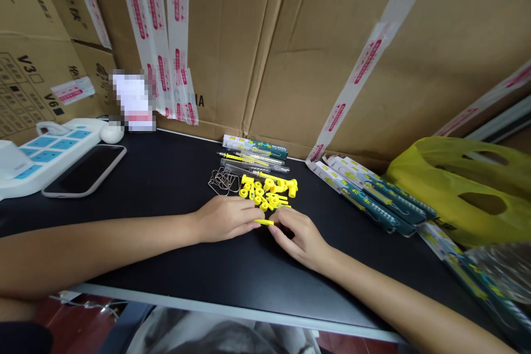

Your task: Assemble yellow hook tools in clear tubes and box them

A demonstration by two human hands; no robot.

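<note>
Both hands meet over the dark table, closed on a small, thin yellow plastic piece [264,222]. My left hand [228,218] grips its left end, and my right hand [299,237] pinches the right end. Just beyond the fingers lies a pile of yellow plastic parts [269,185], some ring-shaped and some tube-like. Bent metal wire pieces [224,181] lie in a tangle left of the pile. Behind it are clear tubes [257,161], with thin yellow rods among them. The fingertips partly hide the held piece.
A printed narrow box [255,145] lies behind the tubes. More such boxes [373,193] and a yellow plastic bag [468,188] are at right. A phone [85,171] and a white power strip [53,149] sit at left. Cardboard [332,55] walls the back.
</note>
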